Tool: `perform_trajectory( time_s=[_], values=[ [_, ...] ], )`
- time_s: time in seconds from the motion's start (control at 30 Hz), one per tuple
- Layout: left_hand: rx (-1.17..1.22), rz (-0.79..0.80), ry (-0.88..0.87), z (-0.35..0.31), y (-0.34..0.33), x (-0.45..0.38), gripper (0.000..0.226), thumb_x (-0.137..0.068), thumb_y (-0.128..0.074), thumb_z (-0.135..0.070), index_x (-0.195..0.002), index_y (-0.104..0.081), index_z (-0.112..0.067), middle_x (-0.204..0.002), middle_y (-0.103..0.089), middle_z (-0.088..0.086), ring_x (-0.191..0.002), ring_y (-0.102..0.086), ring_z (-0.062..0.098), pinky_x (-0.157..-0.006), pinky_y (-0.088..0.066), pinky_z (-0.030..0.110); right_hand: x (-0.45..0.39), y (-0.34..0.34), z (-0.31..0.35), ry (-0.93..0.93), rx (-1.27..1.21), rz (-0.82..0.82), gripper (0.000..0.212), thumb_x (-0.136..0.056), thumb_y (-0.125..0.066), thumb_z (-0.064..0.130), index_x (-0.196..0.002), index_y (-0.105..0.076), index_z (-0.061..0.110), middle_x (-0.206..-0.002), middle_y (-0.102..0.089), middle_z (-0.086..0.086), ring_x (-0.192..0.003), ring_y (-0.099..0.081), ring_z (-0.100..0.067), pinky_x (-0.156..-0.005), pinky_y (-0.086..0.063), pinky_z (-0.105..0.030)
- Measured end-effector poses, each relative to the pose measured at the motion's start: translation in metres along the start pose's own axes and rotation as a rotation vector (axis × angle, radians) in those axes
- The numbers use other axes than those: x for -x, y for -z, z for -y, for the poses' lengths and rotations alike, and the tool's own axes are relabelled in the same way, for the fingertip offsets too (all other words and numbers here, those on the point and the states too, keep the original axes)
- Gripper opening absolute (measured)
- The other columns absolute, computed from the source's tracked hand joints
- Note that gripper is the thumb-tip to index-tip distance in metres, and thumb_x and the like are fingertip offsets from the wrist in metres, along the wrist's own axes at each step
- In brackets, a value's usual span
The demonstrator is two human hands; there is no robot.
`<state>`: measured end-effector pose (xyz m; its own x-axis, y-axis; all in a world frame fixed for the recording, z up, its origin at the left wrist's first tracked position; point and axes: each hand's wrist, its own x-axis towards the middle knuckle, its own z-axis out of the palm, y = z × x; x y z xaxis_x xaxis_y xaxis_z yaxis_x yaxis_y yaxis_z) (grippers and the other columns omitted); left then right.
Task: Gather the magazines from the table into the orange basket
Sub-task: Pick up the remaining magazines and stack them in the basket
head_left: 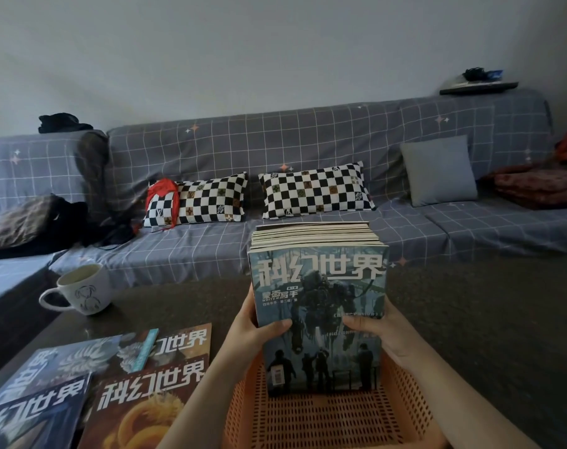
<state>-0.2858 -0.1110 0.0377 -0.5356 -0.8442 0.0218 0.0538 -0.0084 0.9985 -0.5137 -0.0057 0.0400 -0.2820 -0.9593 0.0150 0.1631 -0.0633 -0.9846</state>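
A long sofa point(308, 196) in a grey checked cover runs across the back, with open floor between it and the near things. On it lie two black-and-white checked pillows point(198, 199) and one plain grey cushion point(439, 171), with dark clothes heaped at its left end.

The dark bench point(165, 306) fills the lower left; its far edge runs behind a white mug point(81, 288), and the stretch between the mug and the magazines is bare. Four loose magazines point(152, 384) lie overlapping at the bench's near left corner, running out of view at the bottom and left.

The orange basket point(327, 413) sits at bottom centre, just right of the loose magazines; its mesh floor in front of the stack is uncovered.

One stack of magazines point(319, 306) stands upright on its lower edge inside the basket, against the far wall, cover facing the camera, its top well above the rim. How many issues it holds cannot be counted.

Both forearms reach in from below. The left hand point(253, 328) clasps the stack's left edge, thumb across the cover; the right hand point(380, 332) clasps the right edge likewise. The hands are apart, the stack clamped between them.
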Motion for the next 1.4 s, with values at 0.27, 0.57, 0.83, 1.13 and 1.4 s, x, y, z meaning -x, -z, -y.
perform_trajectory(
  time_s=[0.27, 0.57, 0.83, 1.13, 1.4],
  values=[
    [-0.100, 0.000, 0.020, 0.004, -0.003, -0.002, 0.123, -0.046, -0.092, -0.053, -0.147, -0.025, -0.037, -0.134, -0.059, 0.001, -0.116, -0.062, 0.023, -0.099, -0.050, 0.050, 0.000, 0.002, -0.004, -0.055, 0.042, 0.044, 0.109, -0.027, -0.095, 0.026, -0.126, -0.049, 0.021, -0.105, -0.071, -0.002, -0.090, -0.070, -0.011, -0.064, -0.053, -0.018],
    [-0.162, -0.126, -0.090, 0.012, -0.001, 0.000, 0.121, -0.045, -0.090, -0.059, -0.146, -0.033, -0.028, -0.130, -0.062, -0.002, -0.113, -0.064, 0.020, -0.090, -0.056, 0.049, -0.004, 0.003, -0.008, 0.005, 0.085, -0.003, 0.100, -0.036, -0.094, 0.030, -0.125, -0.053, 0.015, -0.106, -0.072, -0.002, -0.097, -0.068, -0.014, -0.070, -0.053, -0.019],
    [-0.146, -0.122, -0.089, 0.007, -0.007, 0.003, 0.114, -0.049, -0.086, -0.064, -0.145, -0.027, -0.046, -0.125, -0.066, -0.009, -0.109, -0.067, 0.020, -0.093, -0.053, 0.052, -0.003, 0.002, -0.007, -0.028, 0.099, -0.022, 0.126, -0.026, -0.095, 0.045, -0.138, -0.043, 0.020, -0.121, -0.065, -0.001, -0.110, -0.061, -0.015, -0.094, -0.047, -0.031],
    [-0.049, -0.048, -0.091, 0.005, -0.010, 0.007, 0.114, -0.057, -0.085, -0.050, -0.149, -0.017, -0.045, -0.135, -0.058, -0.001, -0.115, -0.063, 0.018, -0.098, -0.052, 0.047, 0.005, -0.006, -0.004, 0.022, 0.130, -0.058, 0.070, -0.055, -0.088, 0.025, -0.112, -0.049, 0.042, -0.105, -0.069, 0.008, -0.098, -0.064, -0.008, -0.079, -0.047, -0.023],
    [-0.052, -0.044, -0.026, 0.000, -0.011, -0.001, 0.108, -0.065, -0.084, -0.040, -0.150, -0.017, -0.042, -0.134, -0.058, 0.002, -0.108, -0.067, 0.018, -0.091, -0.056, 0.042, -0.004, -0.004, -0.005, -0.054, 0.221, -0.076, 0.099, -0.037, -0.090, 0.037, -0.125, -0.046, 0.032, -0.110, -0.067, 0.004, -0.104, -0.062, -0.016, -0.095, -0.047, -0.036]
  ],
)
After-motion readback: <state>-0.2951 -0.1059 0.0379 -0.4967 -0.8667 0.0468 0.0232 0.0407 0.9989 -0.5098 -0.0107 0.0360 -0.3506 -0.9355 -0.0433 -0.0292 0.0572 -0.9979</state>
